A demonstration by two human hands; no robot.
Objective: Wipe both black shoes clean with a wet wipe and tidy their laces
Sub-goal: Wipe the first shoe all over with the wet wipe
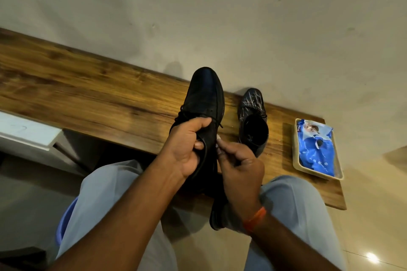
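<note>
On the shelf point(88, 86), one shoe point(253, 121); in two hands point(187, 149), one.

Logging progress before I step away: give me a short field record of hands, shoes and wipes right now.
left hand: grips the held shoe at its opening
right hand: pinches a white wipe against that shoe's side
second shoe: on the wooden shelf, white streaks on toe
wipe pack: blue, in a tray, far right

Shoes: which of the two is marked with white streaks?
The shoe on the shelf, right of the held shoe, whose toe looks plain black.
</note>
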